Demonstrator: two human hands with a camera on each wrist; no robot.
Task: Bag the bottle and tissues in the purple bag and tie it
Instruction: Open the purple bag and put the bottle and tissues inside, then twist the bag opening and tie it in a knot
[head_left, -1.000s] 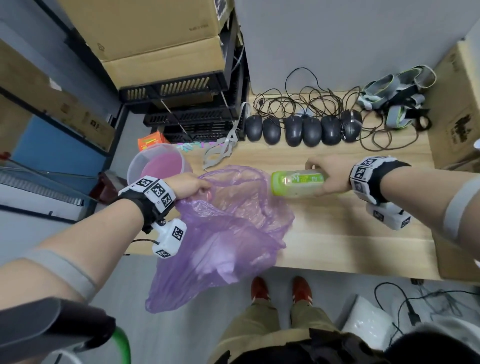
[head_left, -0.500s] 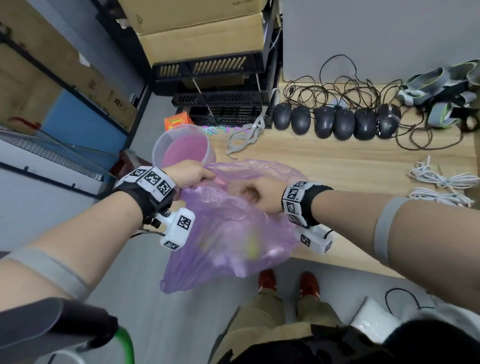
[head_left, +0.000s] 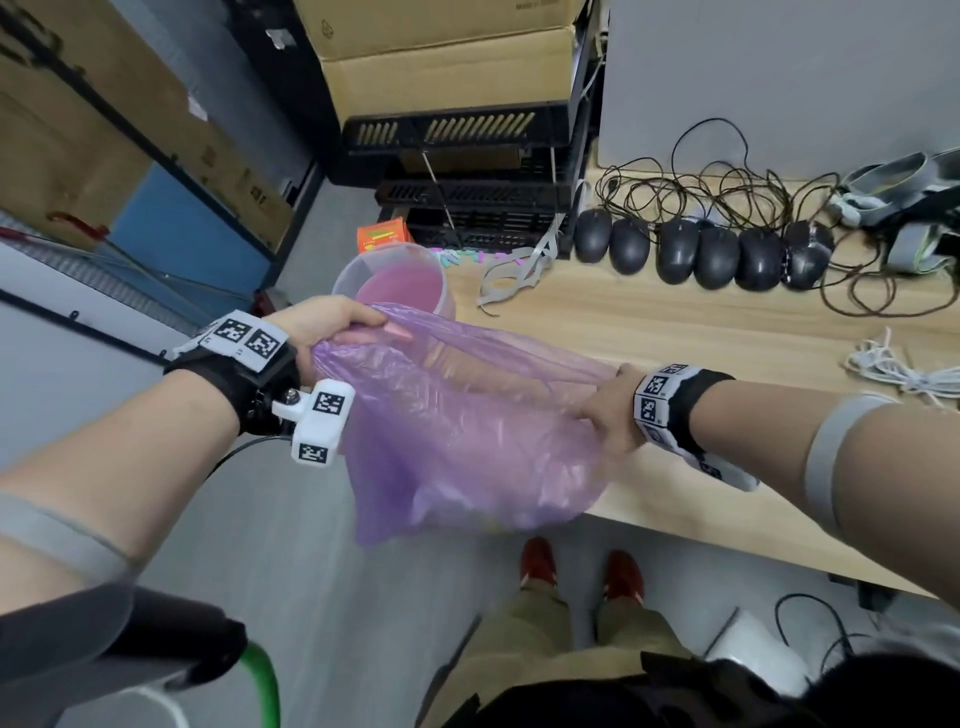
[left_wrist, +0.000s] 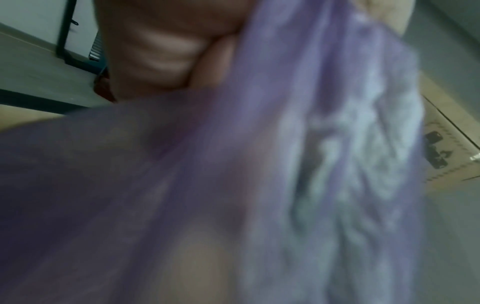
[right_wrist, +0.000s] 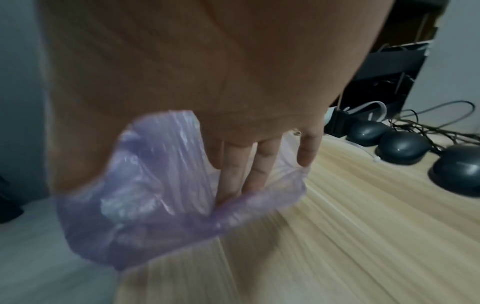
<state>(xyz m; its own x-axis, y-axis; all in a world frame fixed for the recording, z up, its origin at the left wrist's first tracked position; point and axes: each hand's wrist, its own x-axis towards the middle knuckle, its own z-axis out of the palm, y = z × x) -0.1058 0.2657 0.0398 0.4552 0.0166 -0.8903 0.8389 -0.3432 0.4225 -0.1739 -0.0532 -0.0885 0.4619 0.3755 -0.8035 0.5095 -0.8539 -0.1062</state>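
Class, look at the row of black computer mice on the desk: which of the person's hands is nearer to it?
Right. The right hand grips the purple bag over the desk, below the mice; the left hand holds the bag's far edge, beyond the desk's end.

Bare forearms, grey elastic band on each near the elbow. Black wrist strap (head_left: 249, 382) on left, white tag plates with black square-code markings on top, white camera block (head_left: 319, 428) below with same markings, silver screw, thin black cable. Matching black strap and coded plates (head_left: 670, 410) on right. Khaki trousers (head_left: 566, 639), red shoes (head_left: 537, 561).
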